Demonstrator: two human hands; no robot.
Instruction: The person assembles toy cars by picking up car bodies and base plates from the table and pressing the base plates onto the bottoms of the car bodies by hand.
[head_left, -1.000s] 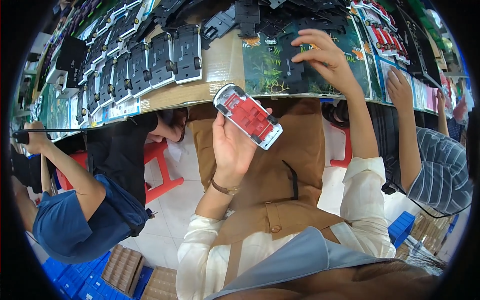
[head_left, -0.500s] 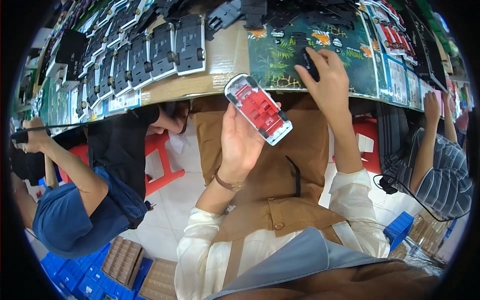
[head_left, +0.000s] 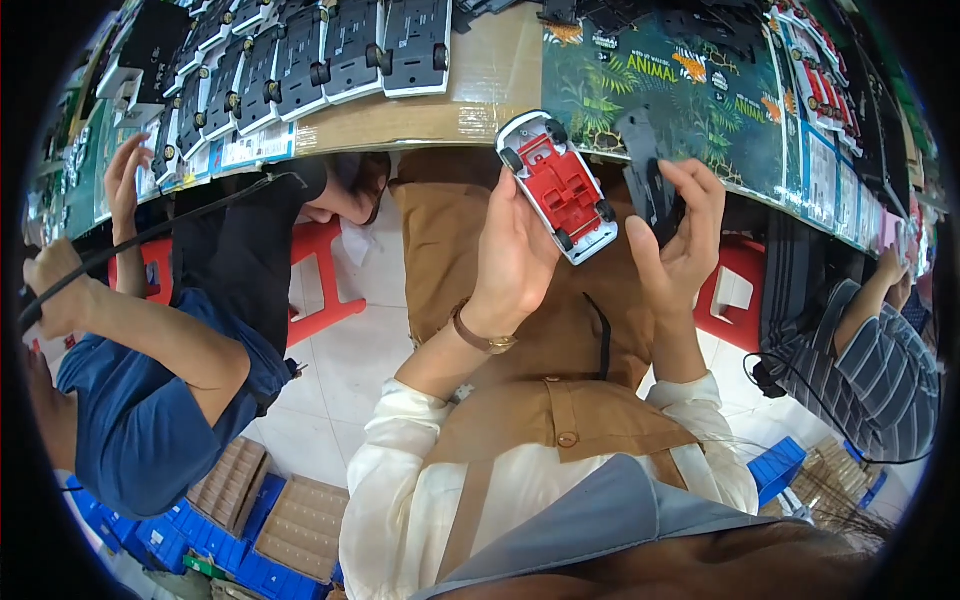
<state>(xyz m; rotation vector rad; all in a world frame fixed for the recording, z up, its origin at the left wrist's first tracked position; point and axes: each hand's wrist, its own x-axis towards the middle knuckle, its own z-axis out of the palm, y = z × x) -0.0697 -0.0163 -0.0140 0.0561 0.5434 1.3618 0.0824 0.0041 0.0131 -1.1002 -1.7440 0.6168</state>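
Note:
Lying in my left hand (head_left: 515, 245) is an upturned white toy car (head_left: 560, 185), its red inside facing up and its black wheels showing. The fingers wrap around its left side and pass beneath it. To the right, my right hand (head_left: 685, 235) grips a flat black car base plate (head_left: 648, 165) between thumb and fingers. That plate stands nearly upright beside the car, apart from it, in front of the table edge.
Upturned white cars with black bases (head_left: 330, 50) fill the table's left side. More black plates (head_left: 700, 25) lie at the back, and red car parts (head_left: 820, 85) at the right. Co-workers sit on both sides; the left one's hand holds a black tool (head_left: 90, 265).
My right hand has lifted a black base plate off the table and brought it back beside the car. The car has shifted right and turned slightly in my left hand.

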